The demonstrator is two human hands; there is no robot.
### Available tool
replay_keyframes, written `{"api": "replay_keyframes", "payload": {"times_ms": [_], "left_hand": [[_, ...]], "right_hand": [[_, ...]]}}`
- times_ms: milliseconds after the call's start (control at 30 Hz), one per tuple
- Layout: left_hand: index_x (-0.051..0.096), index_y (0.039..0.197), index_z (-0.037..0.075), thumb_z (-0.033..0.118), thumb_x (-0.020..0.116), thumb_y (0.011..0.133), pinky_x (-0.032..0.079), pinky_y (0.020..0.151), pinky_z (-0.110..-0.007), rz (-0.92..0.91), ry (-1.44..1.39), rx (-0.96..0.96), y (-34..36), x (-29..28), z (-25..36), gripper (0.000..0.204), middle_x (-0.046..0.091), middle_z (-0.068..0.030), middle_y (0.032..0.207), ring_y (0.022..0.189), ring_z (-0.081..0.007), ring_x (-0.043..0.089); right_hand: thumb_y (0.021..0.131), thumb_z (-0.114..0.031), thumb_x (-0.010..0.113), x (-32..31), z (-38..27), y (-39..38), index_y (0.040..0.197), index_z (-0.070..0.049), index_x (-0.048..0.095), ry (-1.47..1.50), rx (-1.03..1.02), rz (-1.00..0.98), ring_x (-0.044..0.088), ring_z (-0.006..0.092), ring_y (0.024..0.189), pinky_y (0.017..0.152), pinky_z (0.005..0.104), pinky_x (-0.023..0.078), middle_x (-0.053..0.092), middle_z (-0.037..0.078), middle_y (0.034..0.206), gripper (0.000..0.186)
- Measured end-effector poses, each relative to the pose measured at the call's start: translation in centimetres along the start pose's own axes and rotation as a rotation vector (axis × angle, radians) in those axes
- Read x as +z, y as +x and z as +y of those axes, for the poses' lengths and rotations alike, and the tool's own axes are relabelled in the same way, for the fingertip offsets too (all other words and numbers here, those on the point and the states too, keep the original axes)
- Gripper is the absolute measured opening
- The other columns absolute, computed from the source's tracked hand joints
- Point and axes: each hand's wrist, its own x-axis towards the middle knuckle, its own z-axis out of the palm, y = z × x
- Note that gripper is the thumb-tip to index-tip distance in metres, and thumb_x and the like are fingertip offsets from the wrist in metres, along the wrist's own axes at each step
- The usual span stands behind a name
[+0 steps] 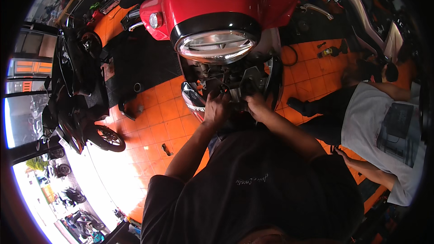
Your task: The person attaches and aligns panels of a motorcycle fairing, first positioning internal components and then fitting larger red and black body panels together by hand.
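A red scooter with a round chrome headlight stands upright in front of me, its front section below the lamp opened to show dark internal parts and brackets. My left hand reaches into the left half of this opening, fingers curled on a dark part too small to name, beside a glossy front panel. My right hand is at the right half of the opening, its fingers bent and partly hidden among the dark parts; what they hold cannot be made out.
A black scooter stands at left beside a dark mat. Another person lies or crouches at right by a second motorbike. A tool with yellow and small loose items lie on the orange tiles.
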Motion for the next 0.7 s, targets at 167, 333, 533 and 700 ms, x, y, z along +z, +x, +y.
{"api": "replay_keyframes", "payload": {"times_ms": [167,333,533,700], "left_hand": [[0.061,0.096,0.006,0.016,0.071,0.069,0.038,0.095,-0.045,-0.012,-0.046,0.016,0.1,-0.2,-0.2,0.03,0.067,-0.015,0.084,0.097,-0.0335,0.061],[0.063,0.09,0.005,0.014,0.071,0.069,0.04,0.093,-0.045,-0.004,-0.058,0.052,0.2,-0.4,-0.1,0.024,0.066,-0.0157,0.081,0.091,-0.0361,0.061],[0.061,0.086,0.001,0.013,0.07,0.071,0.047,0.081,-0.046,-0.05,-0.08,-0.038,0.3,0.5,-0.2,0.02,0.064,-0.0188,0.082,0.088,-0.0391,0.06],[0.059,0.09,0.002,0.011,0.067,0.074,0.046,0.076,-0.048,-0.069,-0.083,-0.151,1.0,-0.6,0.2,0.019,0.062,-0.0197,0.086,0.087,-0.039,0.059]], "right_hand": [[0.096,-0.021,0.051,-1.2,0.4,-0.3,0.117,-0.011,0.057,0.106,0.112,-0.205,0.059,0.0173,0.098,0.079,0.0386,0.05,0.061,0.006,0.111,0.024],[0.097,-0.023,0.048,-1.6,1.8,-0.1,0.118,-0.01,0.057,0.248,0.393,-0.283,0.055,0.018,0.107,0.089,0.0404,0.046,0.058,0.006,0.117,0.026],[0.098,-0.024,0.042,-0.4,3.4,1.3,0.118,-0.008,0.057,0.185,0.264,-0.193,0.055,0.022,0.108,0.098,0.042,0.042,0.059,0.008,0.115,0.029],[0.097,-0.027,0.047,-0.5,1.0,2.1,0.111,-0.009,0.06,0.029,0.326,-0.169,0.058,0.0195,0.102,0.094,0.0385,0.045,0.063,0.008,0.108,0.026]]}}
